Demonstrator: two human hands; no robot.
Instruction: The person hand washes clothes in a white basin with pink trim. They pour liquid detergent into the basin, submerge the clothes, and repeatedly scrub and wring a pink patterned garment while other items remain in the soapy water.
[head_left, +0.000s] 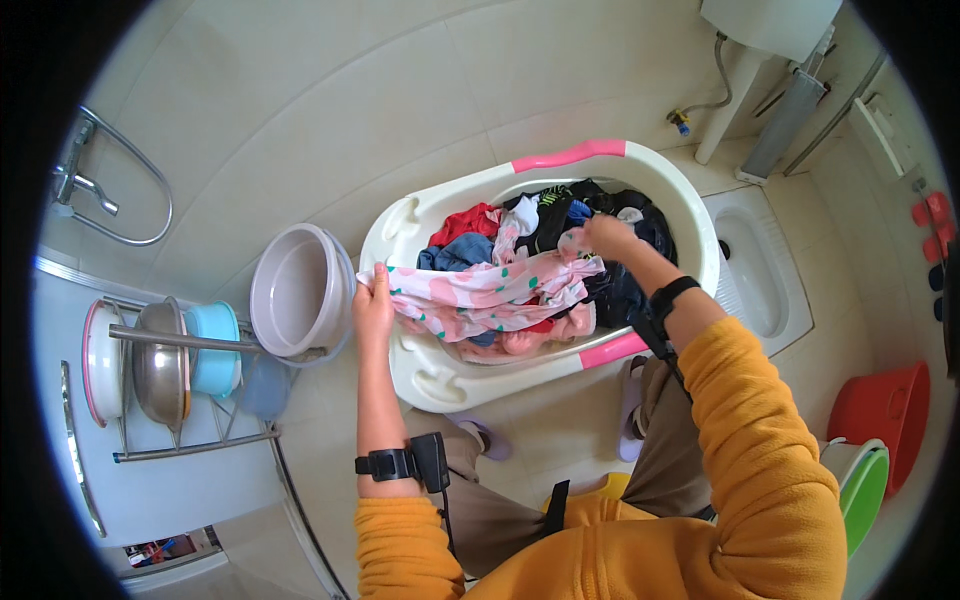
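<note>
Between my two hands a pink and white printed garment (480, 289) with green spots is stretched over a white baby bathtub (480, 390) with pink grips. My left hand (373, 300) pinches one end of it above the tub's left rim. The other end is bunched in my right hand (611, 238), over the dark clothes. Piled below are a red cloth (466, 223), a blue denim piece (459, 253), a white cloth (519, 219), a pink fleecy item (525, 341) and black garments (649, 225). The stretched garment hides part of this pile.
Stacked basins (296, 292) stand left of the tub, by a metal rack (195, 450) holding more basins. A squat toilet (761, 262) lies right of the tub. Red (874, 420) and green (866, 487) buckets are at the lower right. A shower mixer (82, 180) is mounted at the left.
</note>
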